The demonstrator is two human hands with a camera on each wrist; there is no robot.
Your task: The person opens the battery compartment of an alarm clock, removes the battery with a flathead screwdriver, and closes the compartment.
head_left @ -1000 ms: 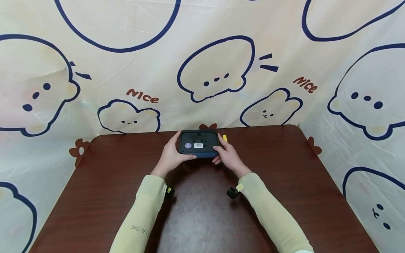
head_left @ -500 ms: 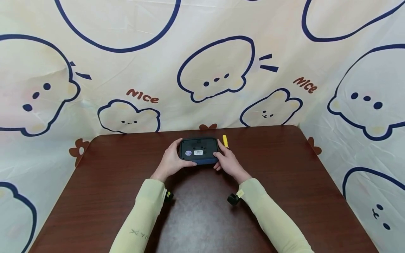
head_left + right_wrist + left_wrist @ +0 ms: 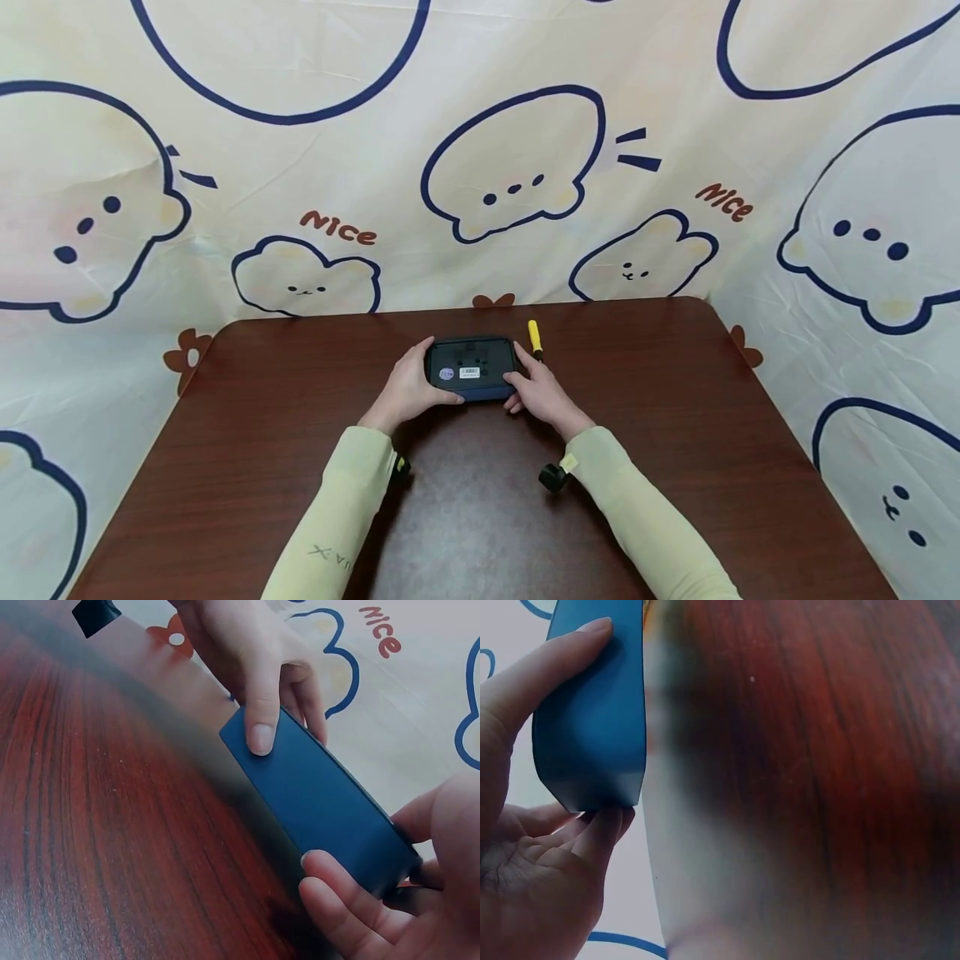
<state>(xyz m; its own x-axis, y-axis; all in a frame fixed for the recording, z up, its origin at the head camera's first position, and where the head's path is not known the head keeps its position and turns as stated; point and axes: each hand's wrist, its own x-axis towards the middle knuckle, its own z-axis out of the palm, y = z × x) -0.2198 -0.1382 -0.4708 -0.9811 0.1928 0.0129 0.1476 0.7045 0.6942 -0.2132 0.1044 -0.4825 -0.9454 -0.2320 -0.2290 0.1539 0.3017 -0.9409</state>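
A blue box-shaped device with a black back (image 3: 480, 358) is held up by both hands over the far part of the table. A round purplish sticker and a white barcode label show on the black back in the head view. My left hand (image 3: 407, 390) grips one end, its thumb along the blue side (image 3: 596, 705) and its fingers behind the end. My right hand (image 3: 546, 390) grips the other end; two fingertips touch the blue side in the right wrist view. What the face turned away looks like is hidden.
Just beyond my right hand, a yellow-handled tool (image 3: 534, 336) lies on the brown wooden table (image 3: 300, 483); its dark lower part is partly hidden. A patterned cloth (image 3: 517, 167) hangs along the table's back and sides.
Both hands have brought the device down and nearer to me, mostly in the first half second. More of the yellow-handled tool shows now. The grip looks the same.
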